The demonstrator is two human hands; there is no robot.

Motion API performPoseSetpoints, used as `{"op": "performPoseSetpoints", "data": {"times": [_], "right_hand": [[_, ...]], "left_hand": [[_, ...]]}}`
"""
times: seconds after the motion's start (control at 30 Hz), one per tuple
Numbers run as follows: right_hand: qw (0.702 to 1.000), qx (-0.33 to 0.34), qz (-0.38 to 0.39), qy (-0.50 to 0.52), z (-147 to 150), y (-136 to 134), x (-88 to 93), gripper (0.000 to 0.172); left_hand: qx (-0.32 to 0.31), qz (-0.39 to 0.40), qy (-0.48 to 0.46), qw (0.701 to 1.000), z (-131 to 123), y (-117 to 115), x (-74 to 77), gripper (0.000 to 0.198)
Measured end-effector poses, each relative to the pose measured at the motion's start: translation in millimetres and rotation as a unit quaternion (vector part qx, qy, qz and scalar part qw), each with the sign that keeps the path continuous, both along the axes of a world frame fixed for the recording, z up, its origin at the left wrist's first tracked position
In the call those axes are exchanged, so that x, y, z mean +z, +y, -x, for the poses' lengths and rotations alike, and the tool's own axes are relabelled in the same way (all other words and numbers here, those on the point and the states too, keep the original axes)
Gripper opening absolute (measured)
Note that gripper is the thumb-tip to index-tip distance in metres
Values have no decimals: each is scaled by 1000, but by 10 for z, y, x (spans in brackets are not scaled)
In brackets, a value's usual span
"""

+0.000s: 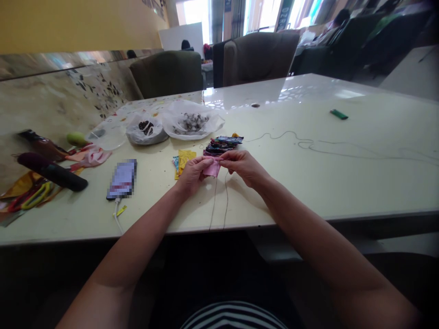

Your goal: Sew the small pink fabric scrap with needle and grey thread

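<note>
Between my two hands, just above the table, is a small pink piece of cloth. My left hand pinches its left side between thumb and fingers. At its upper right edge, the fingertips of my right hand are closed on the cloth; whether they also hold a needle is too small to tell. Two strands of dark thread hang from about there down over the table's front edge. Right behind my hands lies a stack of dark patterned cloth pieces. Yellow folded cloth pieces lie beside my left hand.
Two plastic bags, one with dark bits, one with whitish fluffy stuff, stand behind. A phone with a cable, dark-handled scissors, a brown bottle and cloth scraps lie left. Long thread and a green lighter lie right.
</note>
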State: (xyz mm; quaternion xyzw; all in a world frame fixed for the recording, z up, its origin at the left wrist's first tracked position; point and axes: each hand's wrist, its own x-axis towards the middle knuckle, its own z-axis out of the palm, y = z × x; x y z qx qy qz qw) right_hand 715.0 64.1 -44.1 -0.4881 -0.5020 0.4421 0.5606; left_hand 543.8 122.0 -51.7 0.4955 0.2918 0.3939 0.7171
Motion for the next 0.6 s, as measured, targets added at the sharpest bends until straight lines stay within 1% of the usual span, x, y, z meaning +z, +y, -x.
{"op": "performPoseSetpoints", "data": {"times": [0.4, 0.47, 0.6], "right_hand": [[1000, 4, -4, -28, 16, -1, 13, 29], [1000, 1, -7, -28, 21, -7, 27, 30], [1000, -6, -13, -18, 1, -6, 50, 31]], "left_hand": [[-34, 8, 21, 999, 10, -11, -12, 28], [-28, 5, 18, 999, 7, -10, -10, 28], [4, -9, 0, 1000, 8, 4, 14, 30]]}}
